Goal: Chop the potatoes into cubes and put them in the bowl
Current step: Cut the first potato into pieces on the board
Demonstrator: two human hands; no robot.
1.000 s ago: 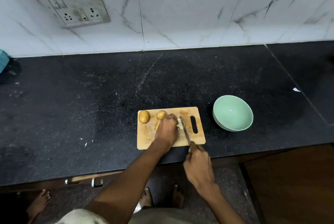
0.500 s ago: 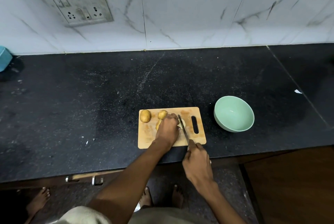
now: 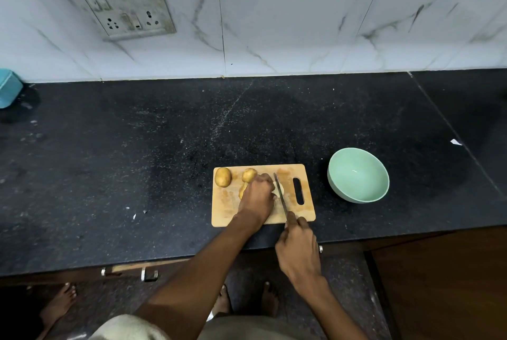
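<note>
In the lower centre of the frame the left hand [image 3: 258, 197] is pressing down on a potato piece [image 3: 275, 188] on the wooden cutting board [image 3: 225, 210], fingers curled over it, so most of the piece is hidden. The right hand [image 3: 297, 246] is gripping the handle of the knife [image 3: 281, 193], w/ the blade lying just beside the left fingers, against the pale cut face.

Two more potatoes are waiting at the upper left of the board: a whole potato [image 3: 223, 177] & a second potato [image 3: 249, 175], which is touching the left hand. The green bowl [image 3: 358, 175] is standing on the black table [image 3: 137, 161] to the right of the board, apart from it, and looks empty.

Potato is probably firm & dense, w/ a wet, slippery cut face, and the round ones can be rolling. Better holding it flat side down, fingertips tucked away from the blade
</note>
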